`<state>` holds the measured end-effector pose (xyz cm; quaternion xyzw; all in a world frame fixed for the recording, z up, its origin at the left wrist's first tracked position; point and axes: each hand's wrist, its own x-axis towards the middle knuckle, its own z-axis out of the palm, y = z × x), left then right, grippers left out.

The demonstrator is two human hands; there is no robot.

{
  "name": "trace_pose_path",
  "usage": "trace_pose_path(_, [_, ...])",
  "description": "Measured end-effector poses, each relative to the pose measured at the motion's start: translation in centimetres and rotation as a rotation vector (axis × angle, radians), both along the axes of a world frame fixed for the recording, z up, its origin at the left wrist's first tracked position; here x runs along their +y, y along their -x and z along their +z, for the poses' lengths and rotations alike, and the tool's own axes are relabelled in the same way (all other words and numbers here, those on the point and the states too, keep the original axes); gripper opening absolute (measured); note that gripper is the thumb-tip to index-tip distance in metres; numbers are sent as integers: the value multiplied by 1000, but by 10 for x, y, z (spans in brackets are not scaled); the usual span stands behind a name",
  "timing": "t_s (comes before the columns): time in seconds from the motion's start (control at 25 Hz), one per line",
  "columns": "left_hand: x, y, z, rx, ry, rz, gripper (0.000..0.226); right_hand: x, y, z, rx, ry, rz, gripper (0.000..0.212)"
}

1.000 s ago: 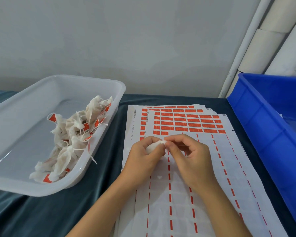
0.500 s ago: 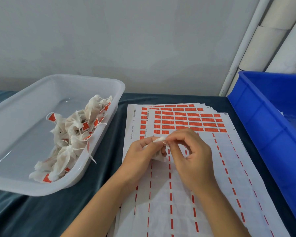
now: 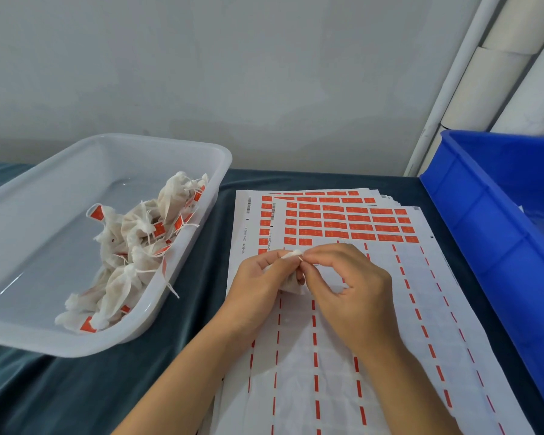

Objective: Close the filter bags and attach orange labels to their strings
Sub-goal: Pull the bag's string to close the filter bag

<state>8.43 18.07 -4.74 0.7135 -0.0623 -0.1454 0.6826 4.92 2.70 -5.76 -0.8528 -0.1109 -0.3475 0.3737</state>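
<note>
A small white filter bag (image 3: 291, 282) is held over the label sheets. My left hand (image 3: 258, 285) grips its body, and the bunched top pokes out above my fingers. My right hand (image 3: 347, 287) pinches the bag's top or its string between thumb and forefinger; the string itself is too thin to make out. Beneath both hands lies a stack of label sheets (image 3: 343, 356), with orange labels (image 3: 346, 222) left in the far rows and peeled backing nearer me. Several closed bags with orange labels (image 3: 139, 246) lie piled in the clear plastic tub (image 3: 113, 343) at the left.
A blue plastic crate (image 3: 496, 246) stands at the right edge, touching the sheets' right side. Dark teal cloth (image 3: 76, 394) covers the table. White pipes (image 3: 446, 89) run up the wall at the back right.
Both hands have shifted slightly away from me with the bag. More of the bag's body now hangs below my left fingers, and my right fingers pinch closer at its top.
</note>
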Motion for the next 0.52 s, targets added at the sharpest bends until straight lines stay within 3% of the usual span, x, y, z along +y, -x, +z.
trace_pose_path(0.24, [1, 1, -1, -1, -12, -4, 38, 2, -1, -2, -27, 119, -17, 21])
trace_pose_path(0.52, [-1, 4, 3, -62, -33, -30, 32, 3, 0, -1, 162, -11, 4, 7])
